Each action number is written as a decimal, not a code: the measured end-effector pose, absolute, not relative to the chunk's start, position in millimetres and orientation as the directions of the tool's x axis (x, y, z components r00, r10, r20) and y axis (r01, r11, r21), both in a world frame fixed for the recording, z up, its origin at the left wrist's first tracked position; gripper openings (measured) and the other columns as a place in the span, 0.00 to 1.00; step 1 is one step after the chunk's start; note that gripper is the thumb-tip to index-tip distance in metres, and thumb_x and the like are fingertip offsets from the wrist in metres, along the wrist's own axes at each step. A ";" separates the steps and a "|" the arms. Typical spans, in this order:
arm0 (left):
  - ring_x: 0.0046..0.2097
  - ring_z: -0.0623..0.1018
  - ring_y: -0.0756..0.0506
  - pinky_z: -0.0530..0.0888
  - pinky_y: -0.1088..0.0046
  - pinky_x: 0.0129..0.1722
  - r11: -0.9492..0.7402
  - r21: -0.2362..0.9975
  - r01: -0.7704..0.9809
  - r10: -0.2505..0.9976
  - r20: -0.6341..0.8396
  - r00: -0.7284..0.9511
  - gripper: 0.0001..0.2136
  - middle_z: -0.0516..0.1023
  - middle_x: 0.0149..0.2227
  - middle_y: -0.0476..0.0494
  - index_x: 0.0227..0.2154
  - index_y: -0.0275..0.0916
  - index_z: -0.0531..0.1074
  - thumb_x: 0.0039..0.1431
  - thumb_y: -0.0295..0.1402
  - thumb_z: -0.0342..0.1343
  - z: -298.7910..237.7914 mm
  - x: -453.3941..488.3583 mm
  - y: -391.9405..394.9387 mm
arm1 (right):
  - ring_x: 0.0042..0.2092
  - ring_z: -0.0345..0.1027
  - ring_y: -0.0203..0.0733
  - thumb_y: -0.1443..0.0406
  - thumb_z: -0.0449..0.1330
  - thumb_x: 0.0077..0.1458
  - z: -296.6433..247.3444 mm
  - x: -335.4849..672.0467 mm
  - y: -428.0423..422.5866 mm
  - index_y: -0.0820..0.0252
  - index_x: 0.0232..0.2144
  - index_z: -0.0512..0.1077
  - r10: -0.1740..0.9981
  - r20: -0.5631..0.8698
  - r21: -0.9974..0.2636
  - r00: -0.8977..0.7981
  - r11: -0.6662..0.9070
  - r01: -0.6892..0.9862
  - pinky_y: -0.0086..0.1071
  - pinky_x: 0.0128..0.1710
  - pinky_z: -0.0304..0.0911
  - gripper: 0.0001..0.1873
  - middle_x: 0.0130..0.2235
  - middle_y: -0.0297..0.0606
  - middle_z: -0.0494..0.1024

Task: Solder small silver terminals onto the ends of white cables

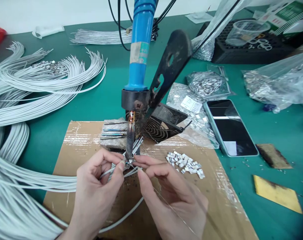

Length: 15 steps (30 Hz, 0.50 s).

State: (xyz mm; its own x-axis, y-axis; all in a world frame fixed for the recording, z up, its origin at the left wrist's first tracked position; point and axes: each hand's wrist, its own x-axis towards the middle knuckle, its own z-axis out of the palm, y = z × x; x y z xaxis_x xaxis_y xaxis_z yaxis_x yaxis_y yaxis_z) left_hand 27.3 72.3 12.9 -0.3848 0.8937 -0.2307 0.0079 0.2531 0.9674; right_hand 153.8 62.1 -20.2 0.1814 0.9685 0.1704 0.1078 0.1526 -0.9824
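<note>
White wire (130,172), pinched in left hand (96,191), meets thin solder (181,220), pinched in right hand (172,195), under iron tip (129,148); steadiness needed.

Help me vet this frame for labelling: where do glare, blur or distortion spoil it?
Head view: even light, soft shadows; glare on the phone screen and the taped cardboard; wide-angle bending at the edges, dark lower-right corner; the left hand and right hand, pinching white wires under the soldering iron, are sharp.
</note>
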 end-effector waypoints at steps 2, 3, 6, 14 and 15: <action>0.31 0.84 0.50 0.79 0.84 0.32 0.254 0.967 0.036 0.911 -0.226 -0.344 0.07 0.84 0.31 0.50 0.23 0.40 0.78 0.52 0.24 0.67 11.0 23.3 73.3 | 0.45 0.85 0.42 0.72 0.66 0.61 -21.1 154.5 61.6 0.53 0.29 0.76 0.972 0.163 -0.983 0.168 0.145 0.115 0.29 0.44 0.78 0.10 0.42 0.36 0.88; 0.31 0.85 0.50 0.79 0.83 0.31 0.253 0.966 0.059 0.923 -0.223 -0.312 0.07 0.84 0.31 0.50 0.24 0.40 0.78 0.52 0.24 0.67 9.7 20.4 73.9 | 0.45 0.85 0.42 0.71 0.66 0.61 -21.6 154.9 61.3 0.53 0.29 0.76 0.974 0.156 -0.983 0.167 0.137 0.121 0.29 0.44 0.78 0.10 0.41 0.36 0.88; 0.32 0.85 0.49 0.79 0.83 0.32 0.246 0.962 0.120 0.949 -0.213 -0.234 0.07 0.84 0.30 0.50 0.25 0.40 0.79 0.52 0.22 0.68 5.6 11.9 75.3 | 0.45 0.85 0.41 0.71 0.66 0.61 -22.9 155.8 60.7 0.52 0.29 0.75 0.977 0.142 -0.985 0.162 0.123 0.124 0.28 0.45 0.77 0.10 0.41 0.33 0.88; 0.32 0.85 0.49 0.79 0.82 0.32 0.266 0.963 0.043 0.919 -0.240 -0.312 0.07 0.84 0.30 0.50 0.23 0.40 0.78 0.50 0.23 0.68 10.8 20.6 73.2 | 0.43 0.84 0.38 0.71 0.67 0.61 -18.9 150.5 59.6 0.52 0.29 0.76 0.965 0.137 -0.988 0.222 0.118 0.099 0.25 0.42 0.75 0.10 0.40 0.32 0.88; 0.32 0.84 0.50 0.79 0.82 0.32 0.270 0.963 0.027 0.909 -0.245 -0.338 0.07 0.84 0.30 0.50 0.23 0.40 0.78 0.51 0.24 0.68 12.2 23.3 72.6 | 0.42 0.84 0.38 0.71 0.67 0.61 -18.8 150.4 59.3 0.52 0.29 0.76 0.965 0.137 -0.988 0.223 0.116 0.103 0.26 0.42 0.75 0.10 0.40 0.32 0.88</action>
State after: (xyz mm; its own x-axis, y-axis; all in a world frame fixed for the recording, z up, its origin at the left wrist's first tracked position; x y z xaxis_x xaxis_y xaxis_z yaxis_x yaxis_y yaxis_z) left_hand 23.3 72.6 12.2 -0.3379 0.9088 -0.2448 0.0274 0.2695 0.9626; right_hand 150.4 59.3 -18.8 0.2225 0.9653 0.1366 0.1028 0.1161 -0.9879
